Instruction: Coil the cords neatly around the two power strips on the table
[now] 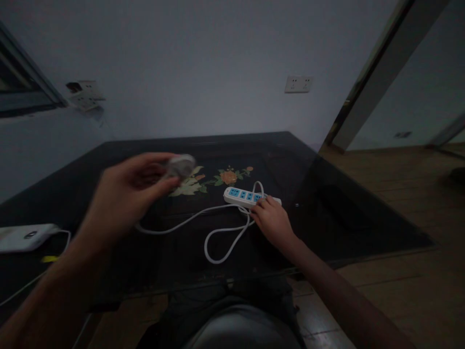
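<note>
My left hand [131, 186] is raised over the left part of the dark table, its thumb and fingers closed on a whitish plug [181, 166] that is blurred by motion. A white power strip [236, 194] with blue socket faces lies on the table near the middle. My right hand [271, 218] rests on the strip's right end, fingers curled over its front edge and partly covering it. The strip's white cord [218, 231] loops on the tabletop in front of it and runs left, passing out of sight behind my left hand.
The black glossy table [174, 257] with a painted flower pattern [228, 177] stands against the wall. A white device [27, 237] with its own cable lies at the left. Wall sockets [298, 84] are at the back right, others [87, 94] at the left.
</note>
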`<action>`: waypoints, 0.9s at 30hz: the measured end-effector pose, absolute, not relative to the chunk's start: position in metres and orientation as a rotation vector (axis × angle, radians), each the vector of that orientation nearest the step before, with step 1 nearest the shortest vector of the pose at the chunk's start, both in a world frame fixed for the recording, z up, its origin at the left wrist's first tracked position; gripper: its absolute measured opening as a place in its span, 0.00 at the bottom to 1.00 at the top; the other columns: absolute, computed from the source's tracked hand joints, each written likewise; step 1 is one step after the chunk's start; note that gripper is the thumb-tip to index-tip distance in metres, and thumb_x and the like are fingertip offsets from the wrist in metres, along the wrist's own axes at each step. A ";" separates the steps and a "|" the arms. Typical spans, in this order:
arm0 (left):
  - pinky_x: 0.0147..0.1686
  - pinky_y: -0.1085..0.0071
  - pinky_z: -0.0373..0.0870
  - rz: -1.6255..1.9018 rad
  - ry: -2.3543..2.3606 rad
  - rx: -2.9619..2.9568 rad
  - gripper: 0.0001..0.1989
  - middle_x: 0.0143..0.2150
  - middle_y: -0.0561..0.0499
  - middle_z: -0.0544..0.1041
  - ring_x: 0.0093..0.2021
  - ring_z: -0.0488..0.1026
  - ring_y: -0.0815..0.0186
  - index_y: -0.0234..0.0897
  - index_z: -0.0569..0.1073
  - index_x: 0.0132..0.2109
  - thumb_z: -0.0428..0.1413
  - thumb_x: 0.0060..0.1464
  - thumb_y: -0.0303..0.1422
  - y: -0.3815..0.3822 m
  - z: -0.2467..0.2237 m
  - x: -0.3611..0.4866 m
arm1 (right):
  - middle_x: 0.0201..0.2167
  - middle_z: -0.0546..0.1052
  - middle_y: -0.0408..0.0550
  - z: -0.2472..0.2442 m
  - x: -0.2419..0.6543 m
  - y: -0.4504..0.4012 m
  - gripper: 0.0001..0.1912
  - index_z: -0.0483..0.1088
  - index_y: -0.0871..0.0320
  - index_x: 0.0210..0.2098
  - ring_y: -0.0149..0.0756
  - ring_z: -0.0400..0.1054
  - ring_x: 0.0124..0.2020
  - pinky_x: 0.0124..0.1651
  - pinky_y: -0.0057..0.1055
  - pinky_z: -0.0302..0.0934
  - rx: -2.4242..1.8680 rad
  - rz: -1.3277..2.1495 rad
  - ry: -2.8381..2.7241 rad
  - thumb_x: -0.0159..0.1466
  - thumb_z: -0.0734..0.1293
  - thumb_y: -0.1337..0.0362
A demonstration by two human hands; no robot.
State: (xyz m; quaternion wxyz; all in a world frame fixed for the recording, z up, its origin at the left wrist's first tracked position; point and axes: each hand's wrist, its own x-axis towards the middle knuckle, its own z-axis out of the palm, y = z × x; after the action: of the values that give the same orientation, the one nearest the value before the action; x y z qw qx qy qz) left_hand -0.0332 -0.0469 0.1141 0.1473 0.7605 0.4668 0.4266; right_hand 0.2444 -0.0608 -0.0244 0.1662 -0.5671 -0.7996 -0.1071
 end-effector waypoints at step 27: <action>0.38 0.71 0.68 0.601 1.105 2.575 0.07 0.39 0.48 0.79 0.39 0.76 0.62 0.36 0.72 0.42 0.50 0.60 0.30 -0.003 -0.019 0.083 | 0.53 0.71 0.50 -0.054 0.291 -0.052 0.13 0.73 0.51 0.46 0.43 0.67 0.49 0.50 0.41 0.63 -1.304 -0.168 -2.340 0.65 0.60 0.66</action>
State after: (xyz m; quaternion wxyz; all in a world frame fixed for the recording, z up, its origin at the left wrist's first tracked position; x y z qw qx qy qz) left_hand 0.0831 -0.0029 -0.0186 0.1373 0.8901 0.3818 0.2077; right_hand 0.2908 -0.0517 -0.0539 0.2270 -0.4732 -0.8490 -0.0610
